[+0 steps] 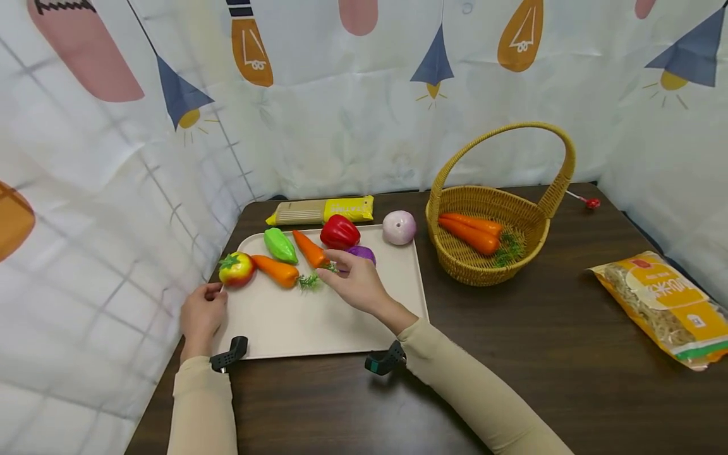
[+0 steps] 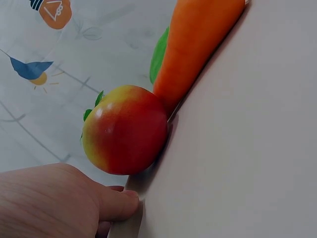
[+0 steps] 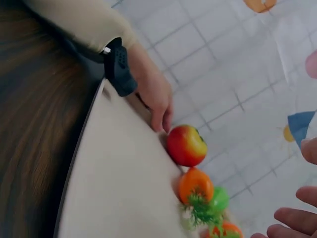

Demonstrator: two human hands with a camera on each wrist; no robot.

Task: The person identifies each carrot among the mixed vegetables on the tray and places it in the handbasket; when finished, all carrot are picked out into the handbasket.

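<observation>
My left hand [image 1: 203,315] pinches the left rim of the white tray [image 1: 273,338], with the thumb on top in the left wrist view. Just beyond the thumb sits a red-yellow tomato [image 2: 126,131], touching the tip of a carrot [image 2: 198,44]. My right hand [image 1: 359,281] hovers over the tray, its fingers spread and holding nothing. Under and beside it are a second carrot [image 1: 309,248] and a purple vegetable [image 1: 362,254], partly hidden by the hand. A green pepper [image 1: 280,245], a red bell pepper [image 1: 339,232] and a pale purple onion [image 1: 399,227] also lie on the tray.
A wicker basket [image 1: 472,275] with a tall handle holds two carrots [image 1: 472,234] to the tray's right. Behind the tray lies a yellow noodle pack [image 1: 321,210]. An orange bag [image 1: 665,306] and a red lollipop [image 1: 593,203] lie at the right. Curtains [image 1: 352,126] enclose the table.
</observation>
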